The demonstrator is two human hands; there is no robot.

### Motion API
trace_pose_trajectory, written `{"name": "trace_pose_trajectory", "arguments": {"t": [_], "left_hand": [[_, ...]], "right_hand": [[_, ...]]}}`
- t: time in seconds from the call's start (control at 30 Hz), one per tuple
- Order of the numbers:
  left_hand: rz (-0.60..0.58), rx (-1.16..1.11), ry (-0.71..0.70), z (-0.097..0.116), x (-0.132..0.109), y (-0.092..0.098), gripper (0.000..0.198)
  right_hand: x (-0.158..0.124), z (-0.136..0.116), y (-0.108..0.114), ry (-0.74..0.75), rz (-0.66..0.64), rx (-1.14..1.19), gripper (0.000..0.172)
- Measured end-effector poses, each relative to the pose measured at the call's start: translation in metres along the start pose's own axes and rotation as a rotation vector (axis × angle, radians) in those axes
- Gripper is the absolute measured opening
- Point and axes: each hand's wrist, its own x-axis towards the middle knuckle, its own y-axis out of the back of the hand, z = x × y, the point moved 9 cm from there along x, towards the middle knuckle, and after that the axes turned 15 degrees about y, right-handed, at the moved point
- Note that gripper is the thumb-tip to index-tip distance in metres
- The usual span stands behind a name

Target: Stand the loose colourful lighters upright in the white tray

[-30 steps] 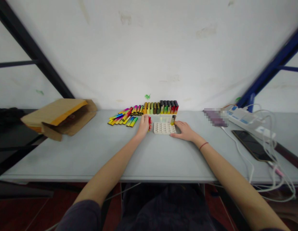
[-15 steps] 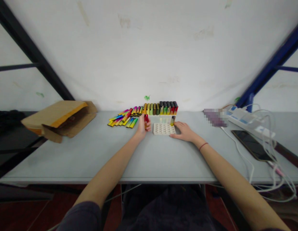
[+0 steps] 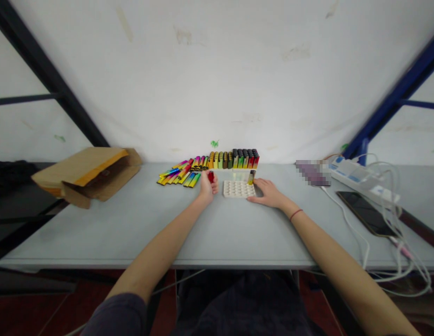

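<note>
Left hand: fingers curled tight on a red lighter, which sticks out at the top of the fist. Sits just right of a pile of lighters lying flat, not touching it.

Right hand: open, flat on the table, fingers loosely together, tips just beside the lower right corner of a white cell tray. Nothing held. Thin red band on that wrist.

Between the hands: the tray. One upright lighter stands at its far right corner, just past the right thumb. Row of upright lighters stands behind it, against the wall.

Around: brown padded envelope far left on the grey table. Far right: pixelated object, power strip, phone, white cables. All well apart from the hands. Nothing sits between either hand and the tray.
</note>
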Motion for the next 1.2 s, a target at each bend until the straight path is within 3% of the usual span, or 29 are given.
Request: {"name": "trace_pose_trajectory", "arguments": {"t": [0.73, 0.83, 1.0, 1.1, 1.2], "left_hand": [[0.07, 0.038, -0.03, -0.002, 0.002, 0.003, 0.042], [-0.004, 0.185, -0.082, -0.001, 0.003, -0.014, 0.039], [-0.168, 0.598, -0.511, 0.018, -0.017, -0.072, 0.015], [-0.165, 0.821, -0.682, 0.017, -0.025, -0.098, 0.015], [-0.123, 0.915, -0.721, 0.01, -0.021, -0.104, 0.019]], "right_hand": [[0.001, -0.002, 0.0, -0.004, -0.016, 0.002, 0.072], [0.001, -0.002, 0.001, -0.007, -0.01, -0.004, 0.074], [0.001, -0.002, 0.0, -0.001, -0.007, -0.005, 0.073], [0.0, 0.0, -0.001, -0.01, -0.01, -0.012, 0.074], [0.0, 0.0, -0.002, -0.014, -0.012, -0.008, 0.076]]}}
